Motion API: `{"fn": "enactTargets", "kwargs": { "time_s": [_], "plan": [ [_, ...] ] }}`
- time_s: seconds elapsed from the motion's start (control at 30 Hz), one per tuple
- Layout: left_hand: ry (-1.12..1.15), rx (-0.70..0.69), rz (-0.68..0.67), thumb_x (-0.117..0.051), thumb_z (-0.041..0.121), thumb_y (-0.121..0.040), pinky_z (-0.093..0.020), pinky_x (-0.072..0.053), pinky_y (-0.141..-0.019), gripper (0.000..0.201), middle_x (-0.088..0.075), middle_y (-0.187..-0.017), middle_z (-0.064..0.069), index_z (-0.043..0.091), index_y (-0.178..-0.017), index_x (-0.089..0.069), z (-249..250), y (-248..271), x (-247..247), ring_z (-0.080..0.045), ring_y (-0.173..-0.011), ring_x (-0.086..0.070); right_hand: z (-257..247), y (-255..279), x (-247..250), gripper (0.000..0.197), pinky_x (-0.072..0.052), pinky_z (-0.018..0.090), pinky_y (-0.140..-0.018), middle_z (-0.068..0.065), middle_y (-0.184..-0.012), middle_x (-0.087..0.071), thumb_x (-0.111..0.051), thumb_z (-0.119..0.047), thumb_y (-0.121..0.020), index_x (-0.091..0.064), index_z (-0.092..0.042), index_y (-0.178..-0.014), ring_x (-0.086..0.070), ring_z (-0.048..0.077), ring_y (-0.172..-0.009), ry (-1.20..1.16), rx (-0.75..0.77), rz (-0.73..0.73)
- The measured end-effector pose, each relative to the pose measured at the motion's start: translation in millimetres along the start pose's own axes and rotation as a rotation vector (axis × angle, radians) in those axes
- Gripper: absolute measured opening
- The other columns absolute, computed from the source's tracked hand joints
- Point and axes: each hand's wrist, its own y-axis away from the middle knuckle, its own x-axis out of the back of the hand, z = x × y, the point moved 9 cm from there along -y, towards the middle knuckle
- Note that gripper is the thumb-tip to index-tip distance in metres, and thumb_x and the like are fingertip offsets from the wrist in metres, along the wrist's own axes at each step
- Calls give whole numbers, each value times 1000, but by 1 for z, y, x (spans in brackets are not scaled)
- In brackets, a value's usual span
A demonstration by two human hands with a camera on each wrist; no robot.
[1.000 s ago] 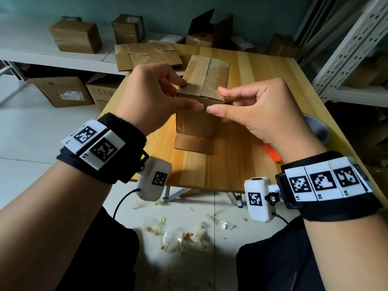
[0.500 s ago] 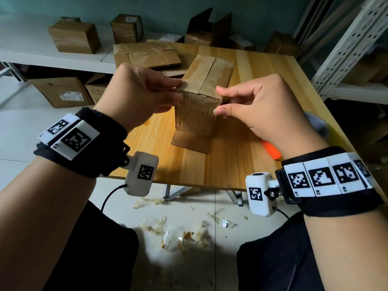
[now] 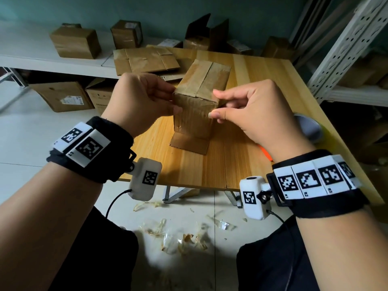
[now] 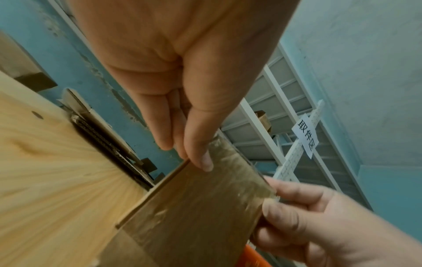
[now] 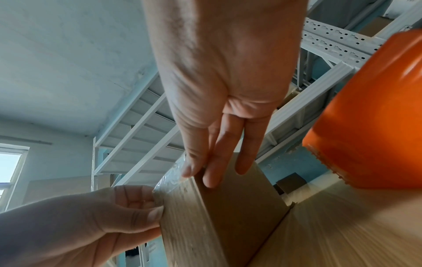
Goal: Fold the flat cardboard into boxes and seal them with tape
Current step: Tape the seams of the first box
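Note:
A brown cardboard box stands upright on the wooden table. Its top flaps are closed, and clear tape runs over the seam and down the near face. One bottom flap lies flat on the table toward me. My left hand pinches the box's top left corner, thumb on the near face, fingers on the left side. My right hand pinches the top right corner, thumb at the near edge, fingers along the right side.
A stack of flat cardboard lies at the table's far left. An orange tape dispenser with a grey roll sits just right of my right hand. Finished boxes stand on a white shelf behind; metal racking rises at the right.
Both hands slid apart from the middle of the box's near top edge out to its two corners. The box turned slightly, its top now angled to the right.

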Motion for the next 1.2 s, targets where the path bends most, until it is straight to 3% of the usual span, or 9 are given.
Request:
{"fn": "enactTargets", "kwargs": {
  "time_s": [0.13, 0.37, 0.53, 0.63, 0.9, 0.97, 1.07, 1.13, 1.2],
  "plan": [
    [-114, -36, 59, -92, 18, -74, -11, -58, -72, 28, -73, -82, 9, 23, -90, -70, -3, -1, -2, 10, -67, -68, 4, 2, -1, 43, -65, 44, -86, 4, -77, -75, -92, -19, -81, -79, -18, -122, -79, 14, -74, -61, -38, 12],
    [-125, 15, 63, -89, 23, -76, -9, -51, -60, 17, -71, -76, 11, 21, -87, -76, -5, -2, -3, 9, -58, -63, 8, 5, 0, 42, -66, 44, -84, -9, -80, -75, -92, -29, -82, -79, -26, -123, -78, 15, -82, -47, -87, 43],
    [152, 183, 10, -85, 20, -77, -32, -65, -81, 17, -79, -79, -3, 16, -91, -77, -15, -3, -4, -13, -78, -77, -4, 8, 5, 40, -60, 28, -77, -11, -91, -75, -83, -33, -92, -75, -28, -130, -68, 7, -80, 58, 20, 70],
    [206, 207, -41, -80, 29, -77, -36, -65, -86, 31, -81, -91, -10, 10, -102, -78, -13, -1, -5, -22, -90, -79, -11, 7, 9, 37, -59, 29, -84, -8, -105, -70, -81, -30, -93, -76, -23, -129, -66, 8, -94, 81, 71, 97],
    [156, 258, -67, -72, 70, -74, -46, -63, -91, 72, -80, -96, -8, 3, -102, -75, -9, 1, -10, -20, -93, -78, -10, 5, 5, 32, -60, 29, -91, -9, -120, -65, -82, -42, -90, -75, -25, -117, -68, 4, -105, 116, 16, 51],
    [131, 245, -32, -78, 68, -72, -45, -63, -92, 69, -81, -95, -3, 4, -98, -76, -8, 1, -9, -16, -98, -76, -12, 7, 6, 35, -62, 36, -84, -9, -117, -67, -77, -56, -90, -70, -26, -108, -69, 6, -99, 118, -11, 69],
    [142, 187, 12, -75, 53, -88, -42, -62, -95, 34, -81, -92, 4, 20, -92, -82, 1, 2, -6, -13, -99, -76, -14, 8, 9, 41, -62, 46, -78, -7, -111, -70, -71, -62, -92, -66, -24, -104, -71, 10, -90, 97, -27, 112],
    [130, 139, -17, -71, 40, -95, -36, -64, -90, 23, -80, -95, 3, 18, -99, -79, 7, 3, -11, -11, -96, -77, -14, 8, 10, 45, -62, 43, -79, -7, -112, -69, -70, -66, -91, -65, -24, -107, -69, 8, -93, 90, -44, 110],
    [67, 97, -41, -76, 38, -88, -31, -65, -81, 35, -77, -108, 2, 14, -113, -74, 11, 4, -15, -11, -95, -76, -14, 9, 9, 55, -61, 35, -80, -11, -118, -66, -70, -72, -85, -62, -25, -112, -64, 3, -102, 93, -67, 86]
  ]
}}
